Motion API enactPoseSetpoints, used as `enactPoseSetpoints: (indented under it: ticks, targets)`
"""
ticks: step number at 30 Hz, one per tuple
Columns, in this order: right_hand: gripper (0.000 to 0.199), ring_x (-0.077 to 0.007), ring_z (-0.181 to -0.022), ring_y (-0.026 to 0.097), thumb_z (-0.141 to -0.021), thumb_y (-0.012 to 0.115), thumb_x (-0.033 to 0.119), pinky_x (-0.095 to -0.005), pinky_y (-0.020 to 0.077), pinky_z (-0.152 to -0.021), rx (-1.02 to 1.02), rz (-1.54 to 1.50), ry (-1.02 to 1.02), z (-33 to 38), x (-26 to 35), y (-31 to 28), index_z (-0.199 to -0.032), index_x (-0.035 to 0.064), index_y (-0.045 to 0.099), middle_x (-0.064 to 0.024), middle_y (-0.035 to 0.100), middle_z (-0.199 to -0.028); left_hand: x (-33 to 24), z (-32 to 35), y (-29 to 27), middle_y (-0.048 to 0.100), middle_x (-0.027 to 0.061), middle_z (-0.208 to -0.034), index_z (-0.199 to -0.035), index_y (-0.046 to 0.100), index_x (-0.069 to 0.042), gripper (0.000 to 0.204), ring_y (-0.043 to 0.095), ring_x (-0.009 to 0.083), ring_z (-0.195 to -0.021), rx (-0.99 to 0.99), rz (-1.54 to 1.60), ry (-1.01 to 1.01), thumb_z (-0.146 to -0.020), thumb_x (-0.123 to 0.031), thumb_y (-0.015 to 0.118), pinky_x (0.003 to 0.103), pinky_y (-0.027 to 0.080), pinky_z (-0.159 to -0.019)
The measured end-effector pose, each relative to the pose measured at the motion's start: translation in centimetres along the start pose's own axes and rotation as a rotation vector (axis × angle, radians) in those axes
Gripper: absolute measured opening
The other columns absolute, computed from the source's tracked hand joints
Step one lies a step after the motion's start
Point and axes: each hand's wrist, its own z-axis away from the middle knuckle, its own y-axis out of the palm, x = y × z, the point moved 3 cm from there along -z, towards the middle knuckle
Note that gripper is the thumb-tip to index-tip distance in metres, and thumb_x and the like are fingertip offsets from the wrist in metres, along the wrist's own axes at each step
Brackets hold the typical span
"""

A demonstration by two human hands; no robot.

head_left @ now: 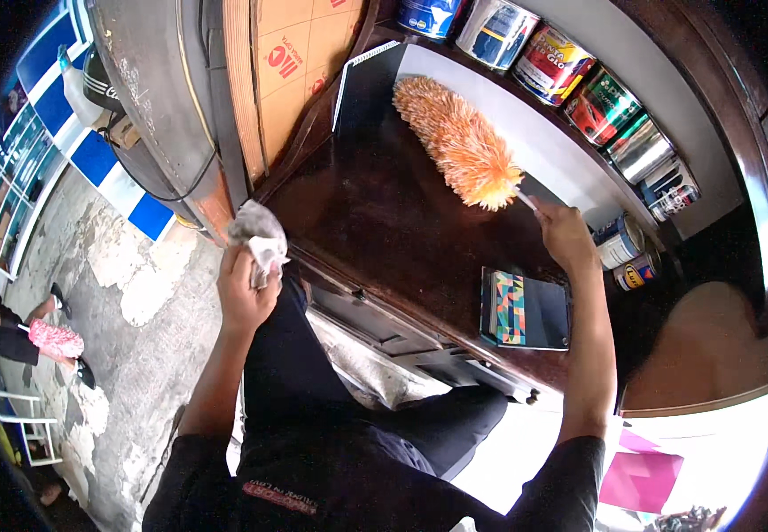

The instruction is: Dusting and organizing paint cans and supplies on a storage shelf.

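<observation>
My right hand (565, 232) is closed round the thin handle of a fluffy orange duster (459, 142). The duster's head stretches away to the far left over the dark wooden desk top (375, 213), beside the pale back panel. My left hand (246, 288) grips a crumpled greyish-white cloth (260, 235), held up near the desk's left front edge. A notebook (526, 310) with a colourful geometric strip on its dark cover lies at the desk's near right, below my right hand. Whether the duster touches the desk or only hovers cannot be made out.
Several paint cans (554, 64) line a shelf above the desk, and two smaller cans (627, 253) sit lower right. A dark spiral-bound book (366, 89) leans at the back left. Left, another person (11, 328) has a pink duster (56, 340) nearby, over a worn concrete floor (153, 346).
</observation>
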Motion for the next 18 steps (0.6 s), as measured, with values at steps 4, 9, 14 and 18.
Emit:
enactPoseSetpoints:
  ticks: [4,9,14,18]
  targets:
    - [0.028,-0.0425,-0.088,0.065,-0.092,0.059,0.007,-0.0431,0.054,-0.074,0.054,-0.303,-0.238,5.3,6.0,-2.4,-0.119,0.0089,0.068,-0.0232,0.067,-0.097,6.1,7.3,-3.7,0.057,0.0177,-0.084,-0.09,0.056,-0.002,0.018,0.057,0.0418,-0.078,-0.038,-0.178,-0.187,-0.084,-0.015,0.068,0.046,0.046,-0.068]
    - [0.027,-0.0396,-0.084,0.067,-0.092,0.059,0.008,-0.0424,0.0539,-0.071,-0.041,-0.251,-0.048,8.9,4.6,-5.3,-0.118,0.0101,0.068,-0.0228,0.068,-0.093,15.0,17.5,-5.9,0.056,0.0178,-0.08,-0.084,0.052,-0.001,0.02,0.054,0.041,-0.073,0.187,-0.362,-0.518,-0.082,-0.013,0.068,0.047,0.043,-0.064]
    - [0.027,-0.0378,-0.082,0.067,-0.093,0.058,0.009,-0.042,0.0538,-0.069,-0.078,0.142,0.246,6.5,3.9,-4.3,-0.119,0.0117,0.068,-0.023,0.068,-0.092,14.4,19.4,-4.1,0.056,0.0173,-0.075,-0.08,0.052,-0.001,0.017,0.054,0.0386,-0.072,0.107,-0.356,-0.5,-0.08,-0.01,0.067,0.046,0.042,-0.062]
    - [0.027,-0.0396,-0.082,0.066,-0.094,0.057,0.011,-0.0436,0.0531,-0.069,0.003,0.032,0.061,6.2,6.2,-3.6,-0.119,0.0125,0.068,-0.0241,0.067,-0.091,10.9,15.3,-2.4,0.053,0.0144,-0.066,-0.073,0.052,-0.001,0.018,0.053,0.0362,-0.067,0.183,-0.191,-0.441,-0.077,-0.01,0.067,0.044,0.042,-0.058]
